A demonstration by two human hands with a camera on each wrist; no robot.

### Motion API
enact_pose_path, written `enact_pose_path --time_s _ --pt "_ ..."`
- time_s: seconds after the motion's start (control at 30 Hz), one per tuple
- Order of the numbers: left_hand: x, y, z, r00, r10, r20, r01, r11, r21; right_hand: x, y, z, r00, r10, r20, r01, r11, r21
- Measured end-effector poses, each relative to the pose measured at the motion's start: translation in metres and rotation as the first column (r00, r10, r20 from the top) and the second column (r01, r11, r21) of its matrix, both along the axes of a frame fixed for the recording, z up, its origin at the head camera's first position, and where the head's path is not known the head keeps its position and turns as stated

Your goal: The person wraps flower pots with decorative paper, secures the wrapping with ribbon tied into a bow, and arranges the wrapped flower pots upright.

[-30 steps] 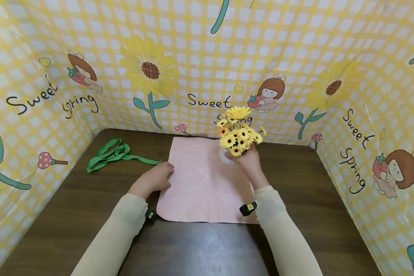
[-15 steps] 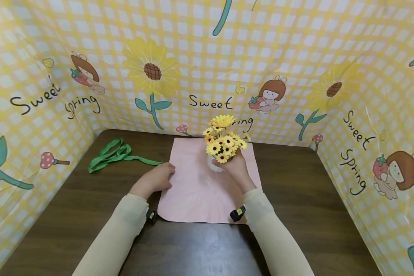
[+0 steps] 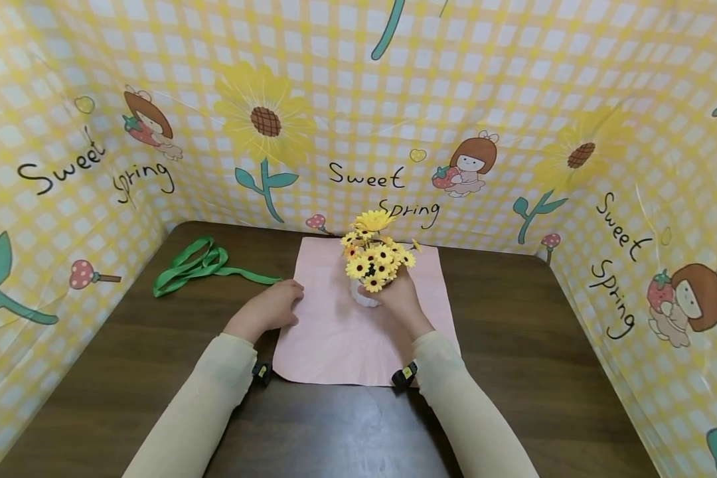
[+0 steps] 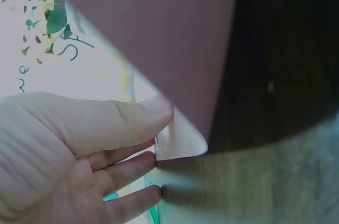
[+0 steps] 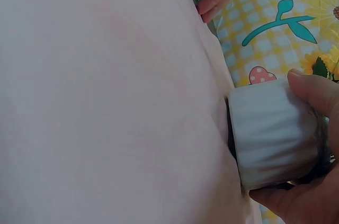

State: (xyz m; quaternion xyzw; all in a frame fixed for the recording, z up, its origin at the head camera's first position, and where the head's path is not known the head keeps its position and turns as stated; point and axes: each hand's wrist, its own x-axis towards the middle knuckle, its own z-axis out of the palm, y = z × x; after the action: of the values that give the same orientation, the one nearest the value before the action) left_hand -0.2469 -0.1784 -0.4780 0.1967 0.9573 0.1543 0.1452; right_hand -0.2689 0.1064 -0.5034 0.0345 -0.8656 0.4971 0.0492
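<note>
A white ribbed flowerpot (image 3: 361, 294) full of small yellow daisies (image 3: 372, 264) stands over the middle of a pink sheet of wrapping paper (image 3: 328, 345). My right hand (image 3: 401, 299) grips the pot from its right side, thumb near the rim in the right wrist view, where the pot (image 5: 275, 134) looks upright at the paper's surface. At the paper's left edge my left hand (image 3: 269, 312) pinches the sheet. The left wrist view has the thumb over the paper's pale edge (image 4: 183, 136), the fingers behind it.
A loosely looped green ribbon (image 3: 194, 265) lies on the brown wooden table (image 3: 514, 332) at the back left, its tail reaching my left hand. Yellow checked cloth (image 3: 346, 119) with printed flowers walls the table's back and both sides.
My right hand has carried the flowerpot left and a little toward me, from the paper's back right to its middle. The left hand stays at the left edge.
</note>
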Motion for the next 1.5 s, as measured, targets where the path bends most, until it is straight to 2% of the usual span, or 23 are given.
enact_pose_path --time_s 0.4,0.63,0.87,1.5 --pt "-0.0012 -0.0019 -0.0031 1.000 0.000 -0.002 0.000 1.000 -0.004 0.0023 -0.0051 -0.0025 0.996 0.041 -0.080 -0.042 0.999 -0.012" --pt "-0.0024 -0.0018 -0.0037 1.000 -0.004 -0.008 0.004 1.000 0.000 0.0029 -0.0053 -0.0046 0.999 0.001 -0.040 -0.003 0.999 -0.038" --pt "-0.0021 -0.0020 -0.0027 1.000 -0.007 -0.004 0.007 1.000 -0.001 0.0032 -0.0052 -0.0057 0.999 -0.019 -0.039 0.018 0.999 -0.031" --pt "0.0003 -0.0007 0.0022 1.000 0.000 0.002 0.000 1.000 0.008 0.0045 -0.0020 -0.0098 1.000 -0.020 -0.011 0.019 0.994 -0.107"
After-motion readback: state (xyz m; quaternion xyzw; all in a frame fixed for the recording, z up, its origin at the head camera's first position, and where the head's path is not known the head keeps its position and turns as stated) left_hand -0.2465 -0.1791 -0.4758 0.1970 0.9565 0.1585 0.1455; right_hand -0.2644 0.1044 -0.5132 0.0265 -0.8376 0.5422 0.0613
